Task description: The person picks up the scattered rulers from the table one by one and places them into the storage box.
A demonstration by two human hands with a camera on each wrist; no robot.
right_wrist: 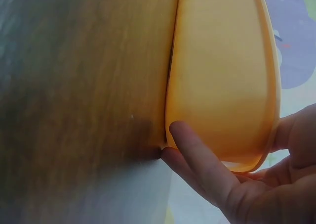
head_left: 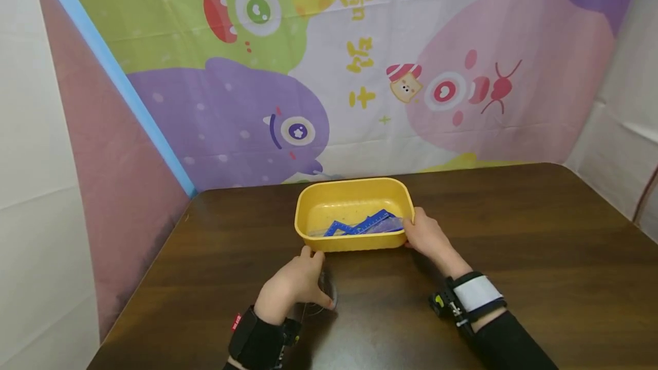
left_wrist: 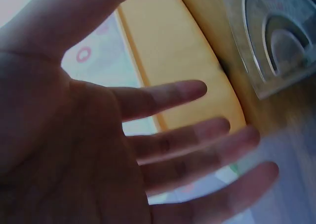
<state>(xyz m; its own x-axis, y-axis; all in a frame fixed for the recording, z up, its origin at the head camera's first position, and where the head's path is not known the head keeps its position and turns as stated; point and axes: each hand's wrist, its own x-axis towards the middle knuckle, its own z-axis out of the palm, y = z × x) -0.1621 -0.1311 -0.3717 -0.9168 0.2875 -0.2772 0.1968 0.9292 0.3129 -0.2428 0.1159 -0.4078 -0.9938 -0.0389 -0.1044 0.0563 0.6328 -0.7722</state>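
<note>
A yellow plastic bin [head_left: 339,243] stands on the table towards its far edge. Inside lie a blue set square [head_left: 336,226], a blue ruler [head_left: 374,221] and some clear plastic pieces. My right hand [head_left: 428,234] grips the bin's right end, thumb at the rim and fingers against the outer wall in the right wrist view. My left hand [head_left: 292,282] is by the bin's front left corner, fingers spread and fairly straight, with nothing in its grasp. Close to it on the table lies a clear protractor [left_wrist: 251,51], partly hidden by this hand in the head view.
The dark wooden table [head_left: 540,256] extends to both sides of the bin. Behind it hangs a cloth printed with cartoon monsters [head_left: 226,119], close to the far edge. Pale cloth walls [head_left: 41,176] rise at left and right.
</note>
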